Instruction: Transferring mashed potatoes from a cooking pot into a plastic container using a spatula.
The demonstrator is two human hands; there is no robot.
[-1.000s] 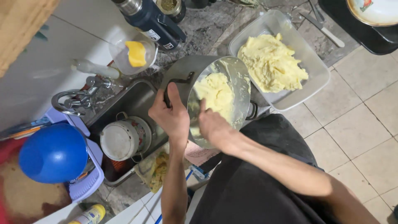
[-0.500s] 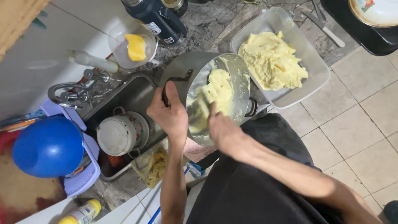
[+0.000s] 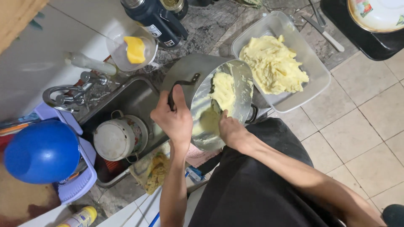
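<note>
Left hand [image 3: 174, 122] fingers clasp the tilted metal pot [image 3: 210, 96] handle; right hand [image 3: 229, 128] fingers, curled inside, scrape remaining yellow mash [image 3: 223, 90]. Most already fills the plastic tray [image 3: 313, 84] beyond.

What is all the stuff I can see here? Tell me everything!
Tilted steel pot: one, silver, at the counter edge.
Mashed yellow dough: one lump, inside the pot.
Clear plastic tub: one, holding yellow dough, right of the pot.
Steel sink: one, grey, left of the pot.
White enamel pot: one, in the sink.
Blue round bowl: one, far left.
Dark flask: one, navy, top.
Left hand: grips the pot handle.
Right hand: inside the pot.
</note>
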